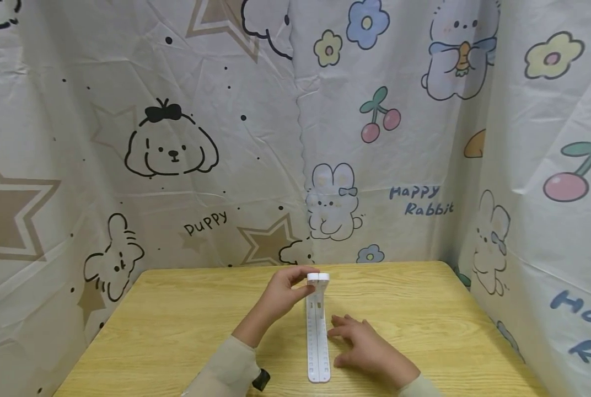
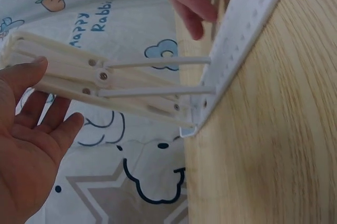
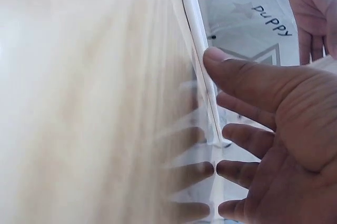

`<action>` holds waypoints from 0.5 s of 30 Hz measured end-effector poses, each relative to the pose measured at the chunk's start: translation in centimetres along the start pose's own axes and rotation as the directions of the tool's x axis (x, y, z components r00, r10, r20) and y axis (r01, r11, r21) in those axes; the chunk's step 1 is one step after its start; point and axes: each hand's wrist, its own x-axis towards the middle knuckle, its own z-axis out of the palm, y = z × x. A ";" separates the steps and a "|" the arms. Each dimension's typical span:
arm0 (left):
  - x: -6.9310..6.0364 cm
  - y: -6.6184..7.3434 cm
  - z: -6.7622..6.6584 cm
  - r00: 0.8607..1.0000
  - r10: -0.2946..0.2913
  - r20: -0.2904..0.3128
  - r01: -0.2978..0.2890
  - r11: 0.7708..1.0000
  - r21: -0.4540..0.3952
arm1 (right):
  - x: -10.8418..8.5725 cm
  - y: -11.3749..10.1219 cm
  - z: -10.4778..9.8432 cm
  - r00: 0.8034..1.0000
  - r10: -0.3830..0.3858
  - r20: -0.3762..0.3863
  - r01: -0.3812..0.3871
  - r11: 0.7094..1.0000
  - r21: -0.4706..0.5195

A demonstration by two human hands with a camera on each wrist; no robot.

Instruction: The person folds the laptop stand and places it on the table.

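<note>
- Curtained-off tabletop spot; home or studio, cannot tell.
- Cloth [image 1: 261, 110] printed with puppies, rabbits and cherries hangs past the table's far edge and along its left and right edges.
- Wood-grain table [image 1: 191, 309], far corners rounded.

Stand [image 1: 315, 331]: white, smooth, moulded plastic by appearance; the base reads low-sheen, the raised panel slightly creamier at close range. Struts [image 2: 158, 62]: white, smooth, round; plastic or coated metal cannot be determined. Screw [image 2: 103, 76]: metallic, dull grey. Table [image 1: 201, 320]: light wood-grain surface, smooth; glossy at low angle, reflecting the fingers of the right hand [image 3: 300, 113] clearly. Curtain [image 1: 256, 138]: thin, cloth-like, printed, creased, faint sheen along folds. Sleeve [image 1: 226, 358]: matt, pale fabric. Wrist piece [image 1: 261, 380]: black; material too small to determine.
</note>
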 end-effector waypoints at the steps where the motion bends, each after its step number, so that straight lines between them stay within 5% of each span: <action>1: 0.0 -0.2 -0.1 1.000 0.003 -0.005 -0.003 1.000 0.014 | 0.1 0.1 -0.2 1.000 0.007 -0.009 -0.007 1.000 0.006; 7: 0.0 -1.9 -0.8 1.000 -0.015 -0.027 0.017 0.999 0.051 | 1.4 0.9 -0.7 0.992 0.072 -0.100 -0.070 0.997 0.025; 15: -0.5 -4.6 -0.9 0.987 -0.145 -0.071 0.154 0.978 0.143 | 3.3 2.3 -0.7 0.982 0.099 -0.163 -0.084 0.991 0.100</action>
